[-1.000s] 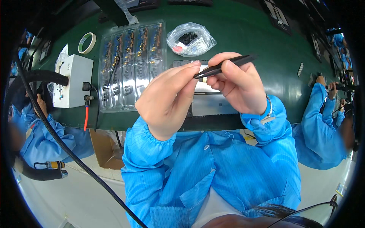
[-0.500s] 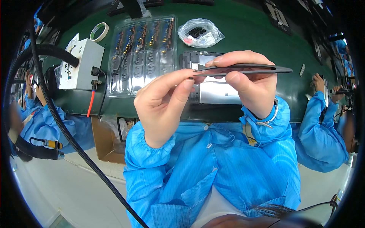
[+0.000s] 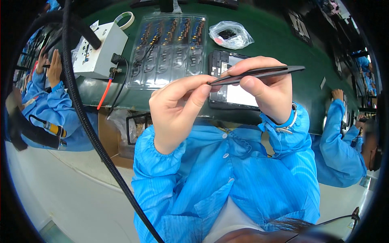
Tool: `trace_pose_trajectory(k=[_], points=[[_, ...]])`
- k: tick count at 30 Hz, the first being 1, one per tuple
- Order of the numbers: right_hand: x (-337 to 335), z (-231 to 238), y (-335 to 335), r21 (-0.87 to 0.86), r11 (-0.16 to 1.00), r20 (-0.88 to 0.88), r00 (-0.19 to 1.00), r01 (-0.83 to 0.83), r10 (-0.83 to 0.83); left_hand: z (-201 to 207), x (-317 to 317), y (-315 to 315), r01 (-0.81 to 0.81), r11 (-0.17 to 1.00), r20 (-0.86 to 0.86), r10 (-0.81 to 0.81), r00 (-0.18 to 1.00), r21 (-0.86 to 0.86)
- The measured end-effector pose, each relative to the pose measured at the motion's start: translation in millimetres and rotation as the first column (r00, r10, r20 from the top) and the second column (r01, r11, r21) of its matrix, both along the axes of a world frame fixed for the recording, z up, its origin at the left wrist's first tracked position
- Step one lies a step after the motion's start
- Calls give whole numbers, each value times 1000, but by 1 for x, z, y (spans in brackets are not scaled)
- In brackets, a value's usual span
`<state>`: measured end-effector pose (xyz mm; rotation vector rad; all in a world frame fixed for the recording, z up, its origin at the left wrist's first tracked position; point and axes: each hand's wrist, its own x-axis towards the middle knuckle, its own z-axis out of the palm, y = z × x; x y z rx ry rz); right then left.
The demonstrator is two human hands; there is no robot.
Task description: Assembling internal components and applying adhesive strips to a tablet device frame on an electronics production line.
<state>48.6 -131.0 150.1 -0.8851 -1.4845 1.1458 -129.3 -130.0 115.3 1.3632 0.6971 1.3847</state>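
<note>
A tiny black piece (image 3: 208,83) sits pinched between the thumb and forefinger of my left hand (image 3: 172,107). Its exact kind is too small to make out. My right hand (image 3: 269,91) grips black tweezers (image 3: 279,71) between thumb and fingers, their rear end pointing right. The tweezer tips meet the tiny piece at my left fingertips; whether they clamp it I cannot tell. Below and behind my hands, a flat opened electronic device (image 3: 237,96) with a black frame and a silver-white panel lies on the green bench, partly covered by my right hand.
Left of the device lies a clear blister tray (image 3: 166,52) of small parts. A clear plastic bag (image 3: 231,35) with black pieces lies behind. A white box (image 3: 101,50) with cables and a tape roll (image 3: 125,19) stand left. A black hose (image 3: 83,109) crosses in front. Co-workers sit either side.
The tweezers have tilted, with their tips lower and against the tiny piece at my left fingertips. The bench has shifted right in the view. At left, a co-worker's hands have risen.
</note>
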Motion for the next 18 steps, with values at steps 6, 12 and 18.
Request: trace_pose_trajectory(k=[6,12,18], points=[[-49,-19,10,-192,973,-262,962,-125,72,-19,-48,-14,-67,998,38,67,997,19],[-222,-96,31,-502,475,-669,673,-723,317,-90,-175,-42,-369,871,651,489,580,-326],[-340,-110,8,-558,174,-746,583,-811,321,-138,-260,-75,-467,854,721,471,509,-228]])
